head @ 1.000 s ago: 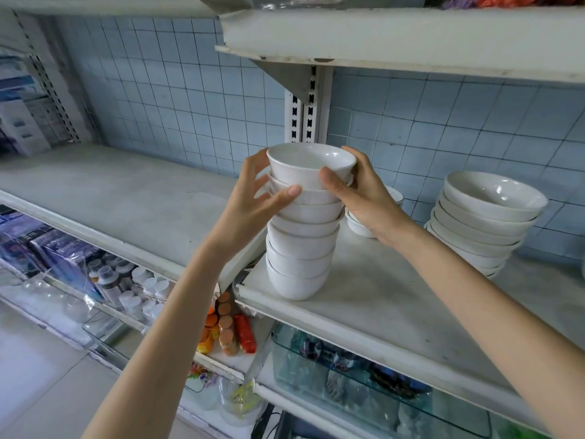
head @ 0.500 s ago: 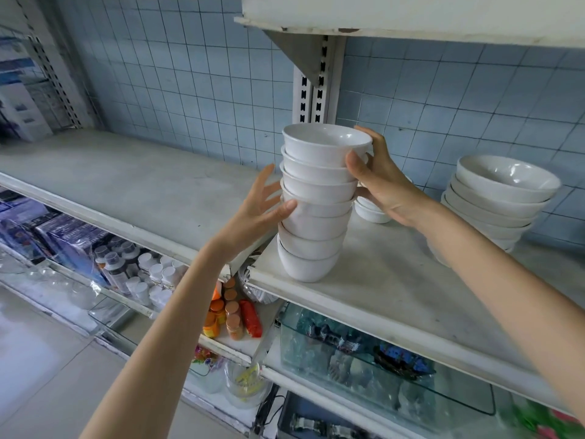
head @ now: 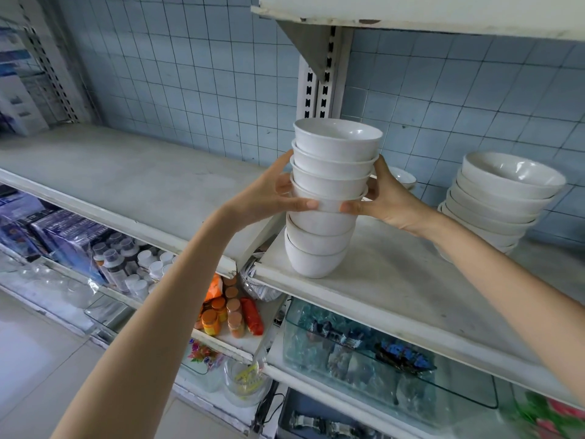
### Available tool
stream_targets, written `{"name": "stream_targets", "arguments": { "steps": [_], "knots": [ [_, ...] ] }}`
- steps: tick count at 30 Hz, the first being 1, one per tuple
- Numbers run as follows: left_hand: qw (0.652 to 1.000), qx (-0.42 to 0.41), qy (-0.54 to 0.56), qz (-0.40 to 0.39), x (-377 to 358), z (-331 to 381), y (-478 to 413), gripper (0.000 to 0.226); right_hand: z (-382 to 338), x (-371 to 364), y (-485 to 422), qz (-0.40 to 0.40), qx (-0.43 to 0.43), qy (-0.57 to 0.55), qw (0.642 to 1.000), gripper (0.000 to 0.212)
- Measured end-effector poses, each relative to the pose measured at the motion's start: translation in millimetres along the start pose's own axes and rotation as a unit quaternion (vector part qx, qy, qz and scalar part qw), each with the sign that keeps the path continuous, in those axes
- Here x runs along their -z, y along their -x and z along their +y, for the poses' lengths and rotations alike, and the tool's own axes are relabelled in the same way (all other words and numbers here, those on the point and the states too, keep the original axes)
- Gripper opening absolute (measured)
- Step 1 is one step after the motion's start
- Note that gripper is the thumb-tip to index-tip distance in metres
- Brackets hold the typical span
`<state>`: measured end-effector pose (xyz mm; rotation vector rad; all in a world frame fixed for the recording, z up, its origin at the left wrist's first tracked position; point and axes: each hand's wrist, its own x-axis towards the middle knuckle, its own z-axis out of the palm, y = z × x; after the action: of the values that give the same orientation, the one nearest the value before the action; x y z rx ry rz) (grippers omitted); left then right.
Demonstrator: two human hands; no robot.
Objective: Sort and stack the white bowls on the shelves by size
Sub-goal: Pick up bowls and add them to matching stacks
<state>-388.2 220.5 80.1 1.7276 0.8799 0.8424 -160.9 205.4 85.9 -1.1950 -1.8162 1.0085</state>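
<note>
Two hands: left hand (head: 266,198) and right hand (head: 391,201) both clasp the stack (head: 332,172) of small white bowls, one on each side
Left grip: thumb (head: 300,204) across the front, fingers curled round the stack's far left side
Right grip: thumb (head: 351,208) across the front, fingers wrapped behind the right side
Grip height: about mid-stack, thumb tips nearly meeting on the fourth bowl from the top
Above grip: three bowls nested upright, top one empty
Below grip: three more bowls, the bottom one standing on the shelf (head: 395,280) near its front left corner
Lifted or not: cannot tell if the upper bowls are parted from the lower ones
Right of grip: wide bowls (head: 497,201) stacked near the tiled wall, well apart from the right hand
Behind right hand: small bowl (head: 403,178), mostly hidden
Below grip, lower shelf: jars (head: 221,315) with orange lids
</note>
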Motion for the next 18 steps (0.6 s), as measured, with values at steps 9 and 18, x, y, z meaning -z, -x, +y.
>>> {"name": "stream_targets", "arguments": {
  "steps": [9,18],
  "knots": [
    [1.0,-0.002,-0.026,0.015,7.1,3.8,-8.8,0.096,3.9,-0.8,-2.7,0.034,0.008,-0.031,0.999,0.1],
    [1.0,-0.011,-0.01,0.015,5.7,10.2,-9.2,0.089,0.0,2.2,-3.5,0.033,0.027,-0.049,0.998,0.103]
  ]
}}
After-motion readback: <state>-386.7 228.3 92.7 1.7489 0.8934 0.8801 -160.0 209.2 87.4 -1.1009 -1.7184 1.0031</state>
